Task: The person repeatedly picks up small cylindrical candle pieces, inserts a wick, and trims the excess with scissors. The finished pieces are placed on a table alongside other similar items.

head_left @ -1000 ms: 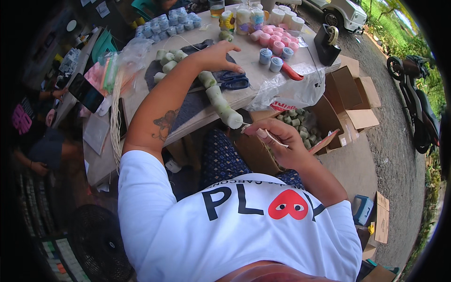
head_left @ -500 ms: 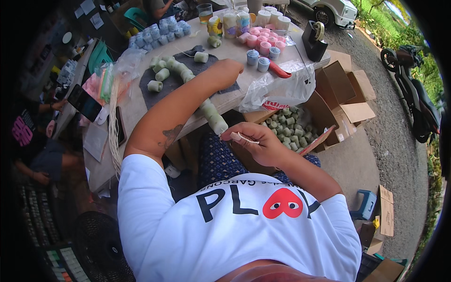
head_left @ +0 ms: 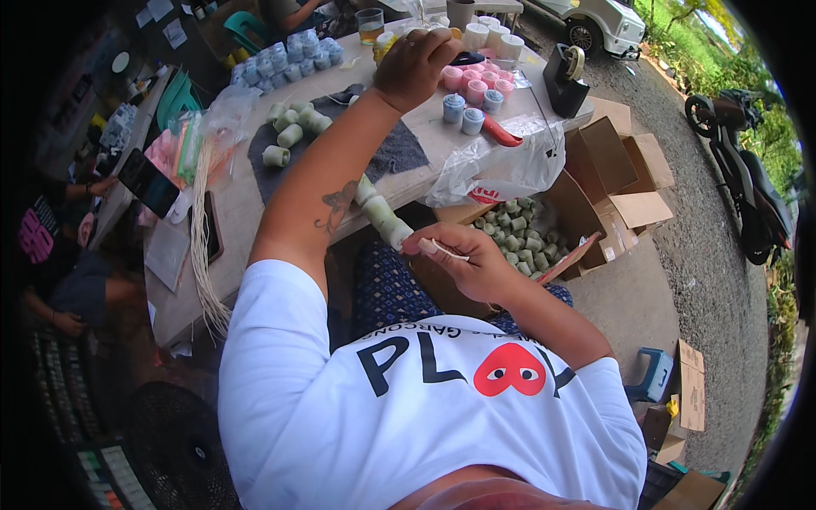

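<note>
Several pale green wax cylinders hang end to end in a row, from the table edge down to my right hand. That hand pinches a white wick at the lowest cylinder's end. My left arm reaches across the table, over the row. Beyond the dark grey cloth, my left hand is raised with its fingers curled inward. A black object shows right beside its fingers; whether the hand holds it is unclear. Loose green cylinders lie on the cloth, partly behind my forearm.
Pink cups, blue cups and a red-handled tool stand or lie at the table's right. A tape dispenser is behind them. Below sits a carton of green cylinders. White strands hang at left.
My left hand has moved up and away, from above the cloth's right side toward the far cups. My right hand stays by the lowest cylinder, still pinching the wick.
</note>
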`<state>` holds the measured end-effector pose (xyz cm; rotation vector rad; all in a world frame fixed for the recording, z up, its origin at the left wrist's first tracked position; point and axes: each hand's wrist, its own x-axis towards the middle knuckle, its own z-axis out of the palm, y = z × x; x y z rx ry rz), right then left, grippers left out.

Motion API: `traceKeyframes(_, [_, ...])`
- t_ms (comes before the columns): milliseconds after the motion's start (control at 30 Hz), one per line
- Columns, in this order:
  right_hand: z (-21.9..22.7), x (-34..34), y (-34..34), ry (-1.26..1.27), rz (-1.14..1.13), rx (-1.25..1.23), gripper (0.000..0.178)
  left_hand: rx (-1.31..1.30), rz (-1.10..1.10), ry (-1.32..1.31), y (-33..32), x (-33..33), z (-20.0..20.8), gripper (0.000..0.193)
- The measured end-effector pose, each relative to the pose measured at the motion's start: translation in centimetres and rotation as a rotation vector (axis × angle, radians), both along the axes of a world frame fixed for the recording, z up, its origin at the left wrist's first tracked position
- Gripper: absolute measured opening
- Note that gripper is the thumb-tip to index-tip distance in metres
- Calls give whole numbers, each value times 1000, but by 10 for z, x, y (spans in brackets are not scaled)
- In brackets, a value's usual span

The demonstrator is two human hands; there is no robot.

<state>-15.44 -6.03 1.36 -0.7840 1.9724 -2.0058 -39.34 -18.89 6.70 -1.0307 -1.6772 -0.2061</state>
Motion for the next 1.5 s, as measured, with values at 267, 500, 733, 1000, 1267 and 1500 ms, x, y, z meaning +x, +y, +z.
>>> traceKeyframes(267, [-2,-4,2,10,20,22,20,-242,53,-481,-35,28,-93,31])
traceKeyframes(500, [-5,-8,1,-72,7,-20,21,-57,-322,-1456,-30,108,-17,55])
traceKeyframes(733, [6,2,-10,-212,-79,-20,22,359,-2106,-1254,26,270,61,46])
traceKeyframes(1000, [-5,10,-1,-175,-83,-5,25,102,-1652,-1303,-10,296,71,33])
traceKeyframes(1267, [-8,5,-1,-51,-26,-12,26,-199,-985,-741,-62,340,101,34])
traceKeyframes(1500, [-9,9,9,-99,-96,-118,26,133,-1599,-630,-157,335,77,33])
